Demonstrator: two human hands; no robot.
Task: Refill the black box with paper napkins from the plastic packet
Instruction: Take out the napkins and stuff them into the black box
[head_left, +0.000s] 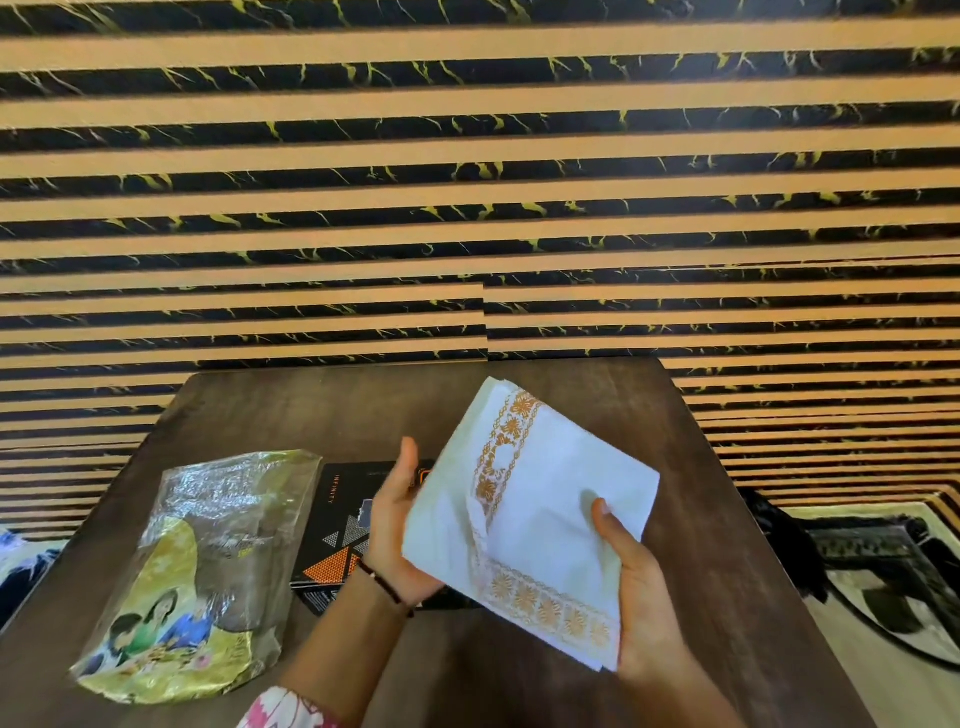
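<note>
A person holds a stack of white paper napkins (540, 519), edged with an orange floral border, above a dark wooden worktop (701, 519) set against a wall of black-and-tan stripes (467, 182). The right hand (636, 587) grips the stack at its near right corner, thumb pressed on the top sheet and fingers curled beneath. The left hand (397, 525) meets the stack's left edge with its palm turned toward the paper and thumb raised; its fingers lie behind the napkins and cannot be seen, so whether it grips or merely steadies the stack cannot be told. A dark thread band circles the left wrist, and a pink-and-white patterned sleeve (285, 712) shows at the bottom edge. The black box (337, 530), printed with orange and grey triangles, sits on the worktop directly under the left hand and is partly hidden by it and the napkins. Just to its left lies the crumpled plastic packet (208, 571), clear above and yellow-green below, with printed figures near its lower end.
</note>
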